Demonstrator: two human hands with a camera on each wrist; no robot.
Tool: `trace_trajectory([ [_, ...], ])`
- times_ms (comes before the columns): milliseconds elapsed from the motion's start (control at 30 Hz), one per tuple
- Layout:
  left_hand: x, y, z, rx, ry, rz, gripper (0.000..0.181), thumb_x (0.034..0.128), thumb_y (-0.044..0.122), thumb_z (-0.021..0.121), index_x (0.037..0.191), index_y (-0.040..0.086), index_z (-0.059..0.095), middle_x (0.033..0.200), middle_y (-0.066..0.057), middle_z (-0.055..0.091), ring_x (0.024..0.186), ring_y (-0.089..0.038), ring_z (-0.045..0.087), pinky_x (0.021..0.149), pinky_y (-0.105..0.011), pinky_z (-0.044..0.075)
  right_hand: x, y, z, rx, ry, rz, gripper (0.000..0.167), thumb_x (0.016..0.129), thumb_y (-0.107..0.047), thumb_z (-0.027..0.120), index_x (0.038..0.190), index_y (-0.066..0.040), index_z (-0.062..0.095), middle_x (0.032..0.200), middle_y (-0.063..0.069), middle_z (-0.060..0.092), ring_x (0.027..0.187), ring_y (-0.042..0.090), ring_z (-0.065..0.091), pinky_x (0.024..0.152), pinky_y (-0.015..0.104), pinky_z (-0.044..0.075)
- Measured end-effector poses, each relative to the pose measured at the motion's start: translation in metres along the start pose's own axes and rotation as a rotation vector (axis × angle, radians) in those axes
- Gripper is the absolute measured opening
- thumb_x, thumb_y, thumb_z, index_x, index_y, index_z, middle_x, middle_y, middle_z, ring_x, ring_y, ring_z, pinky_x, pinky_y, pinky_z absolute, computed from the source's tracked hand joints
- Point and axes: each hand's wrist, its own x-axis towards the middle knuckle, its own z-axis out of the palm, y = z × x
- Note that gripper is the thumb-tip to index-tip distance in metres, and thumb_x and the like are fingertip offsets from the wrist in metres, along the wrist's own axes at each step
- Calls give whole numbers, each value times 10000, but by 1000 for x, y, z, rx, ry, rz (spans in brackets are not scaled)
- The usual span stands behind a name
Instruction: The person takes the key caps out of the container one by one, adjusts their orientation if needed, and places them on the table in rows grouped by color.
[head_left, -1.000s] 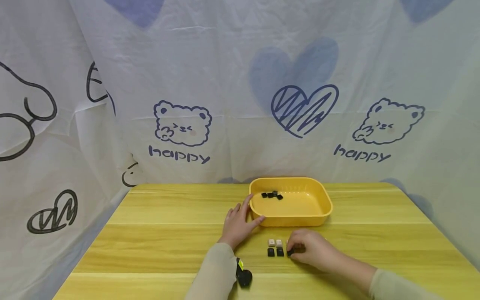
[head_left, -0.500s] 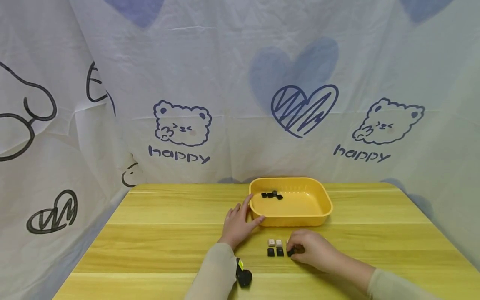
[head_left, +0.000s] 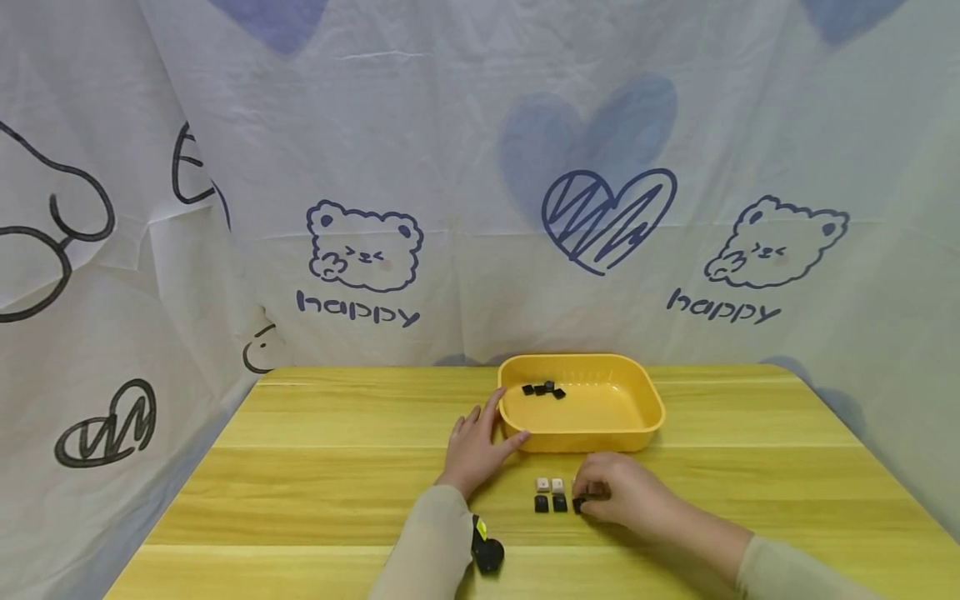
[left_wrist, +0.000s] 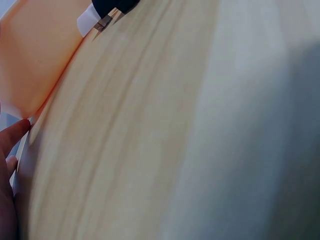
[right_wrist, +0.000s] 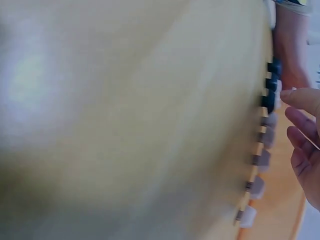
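Against the left end of the yellow tray (head_left: pixel 585 443), my left hand (head_left: pixel 474 454) rests with its fingers spread. My right hand (head_left: pixel 626 496) is low over the table, its thumb and fingertips beside a black keycap (head_left: pixel 578 505). Left of it, two black keycaps (head_left: pixel 542 503) (head_left: pixel 560 503) lie in front of two white keycaps (head_left: pixel 542 484) (head_left: pixel 557 485). In the right wrist view the thumb of the right hand (right_wrist: pixel 305 145) is near the end black keycap (right_wrist: pixel 268 101), fingers loosely bent and apart; several pale keycaps (right_wrist: pixel 262 160) continue the row.
Several black keycaps (head_left: pixel 540 390) lie in the tray's back left part. A black strap device (head_left: pixel 489 554) is on the left wrist. The wooden table (head_left: pixel 322 492) ends at a printed cloth (head_left: pixel 465 167) behind it.
My right hand's fingers have lifted and parted slightly from the black keycap, which shows more plainly. My left hand and the tray have stayed put.
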Motion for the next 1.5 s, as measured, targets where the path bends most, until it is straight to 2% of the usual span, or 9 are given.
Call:
trace_trajectory([
  [133, 1, -1, 0, 5, -3, -2, 836, 872, 660, 567, 1556, 343, 205, 1528, -70, 381, 1407, -365, 295, 1168, -503, 95, 5, -3, -8, 48, 47, -16, 213, 767, -1, 793, 875, -163, 705, 853, -70, 648, 740, 126, 577, 632, 262, 518],
  [300, 1, -1, -1, 10, -3, 3, 829, 880, 644, 571, 1557, 335, 205, 1527, -69, 382, 1406, -365, 297, 1168, -504, 94, 11, -7, -19, 47, 61, 3, 169, 788, -67, 804, 901, -149, 707, 862, -62, 651, 757, 151, 573, 643, 263, 503],
  [467, 1, -1, -1, 7, 6, 12, 819, 888, 623, 578, 1556, 316, 218, 1519, -83, 395, 1398, -377, 307, 1163, -522, 108, 22, -8, -30, 30, 100, -15, 243, 749, -5, 817, 916, -145, 710, 881, -46, 660, 770, 151, 585, 667, 294, 526],
  [633, 2, -2, -1, 14, 8, 11, 818, 888, 630, 573, 1555, 318, 217, 1514, -88, 401, 1398, -376, 309, 1162, -524, 109, 35, -10, -39, 47, 116, 41, 229, 770, -32, 816, 926, -169, 719, 895, -64, 664, 791, 144, 587, 690, 297, 526],
  [767, 1, -1, -2, 21, 3, 6, 833, 877, 667, 552, 1556, 325, 213, 1519, -76, 397, 1400, -373, 306, 1164, -519, 104, 46, -8, -45, 57, 113, 78, 182, 792, -82, 811, 950, -124, 730, 919, -15, 678, 811, 180, 592, 699, 301, 527],
  [933, 1, -1, -3, 22, 5, 3, 837, 872, 681, 545, 1555, 329, 214, 1518, -78, 398, 1398, -379, 308, 1164, -520, 104, 61, 5, -45, 81, 100, 140, 199, 815, -99, 794, 1003, -111, 731, 965, 51, 680, 834, 204, 585, 714, 313, 526],
  [1133, 0, 0, -3, 9, -5, -1, 822, 882, 644, 567, 1554, 322, 222, 1523, -84, 389, 1398, -385, 304, 1162, -528, 102, 75, 27, -42, 140, 112, 261, 202, 821, -82, 782, 1013, -119, 732, 949, 18, 656, 835, 197, 572, 708, 332, 516],
  [1300, -1, 2, -2, 4, -5, 0, 814, 886, 621, 583, 1553, 314, 231, 1521, -84, 392, 1396, -387, 307, 1161, -530, 104, 83, 42, -41, 110, 87, 242, 220, 819, -80, 784, 1031, -67, 732, 978, 86, 661, 879, 272, 595, 690, 339, 531],
  [1500, -1, 0, -1, -7, 1, -2, 820, 877, 636, 582, 1552, 336, 226, 1515, -101, 396, 1394, -396, 305, 1163, -524, 98, 95, 56, -39, 68, 34, 254, 253, 830, -109, 776, 1070, -51, 722, 1079, 104, 670, 989, 297, 589, 807, 407, 527],
])
